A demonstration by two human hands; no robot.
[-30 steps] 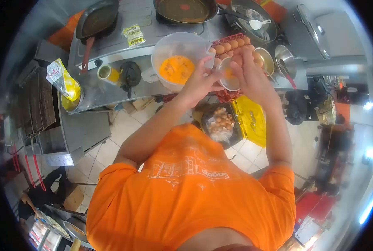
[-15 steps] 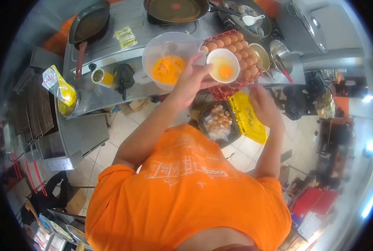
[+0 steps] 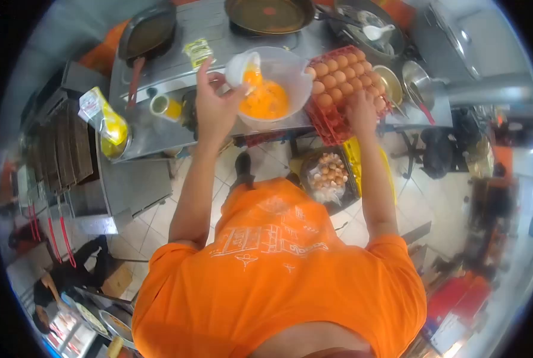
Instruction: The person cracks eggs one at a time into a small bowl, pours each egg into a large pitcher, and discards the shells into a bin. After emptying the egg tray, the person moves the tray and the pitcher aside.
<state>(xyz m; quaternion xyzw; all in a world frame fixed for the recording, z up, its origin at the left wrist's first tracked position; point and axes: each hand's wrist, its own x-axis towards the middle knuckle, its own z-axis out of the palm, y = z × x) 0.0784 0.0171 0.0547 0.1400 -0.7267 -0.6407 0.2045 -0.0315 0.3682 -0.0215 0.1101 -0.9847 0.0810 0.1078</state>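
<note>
My left hand [image 3: 215, 101] grips a small white bowl [image 3: 235, 70], tilted over a clear plastic jug [image 3: 299, 74]. Raw egg runs from the bowl into the jug, where orange yolks [image 3: 266, 102] lie at the bottom. Right of the jug, brown eggs [image 3: 339, 76] fill the back rows of a red egg tray [image 3: 323, 122]. At the tray's front rows, my right hand [image 3: 362, 113] reaches down with fingers bent around an egg, which the hand largely hides.
Below the tray's edge stands a dark bin of eggshells [image 3: 329, 173] with a yellow lid [image 3: 353, 158]. Pans [image 3: 269, 13] sit behind the jug. Metal bowls [image 3: 415, 77] stand right of the tray. A yellow pouch [image 3: 112, 126] is at the left; a person [image 3: 75, 274] is at lower left.
My left hand has moved left and tipped the bowl, so its egg pours into the jug. My right hand has moved from beside the tray onto the eggs. The view has shifted slightly.
</note>
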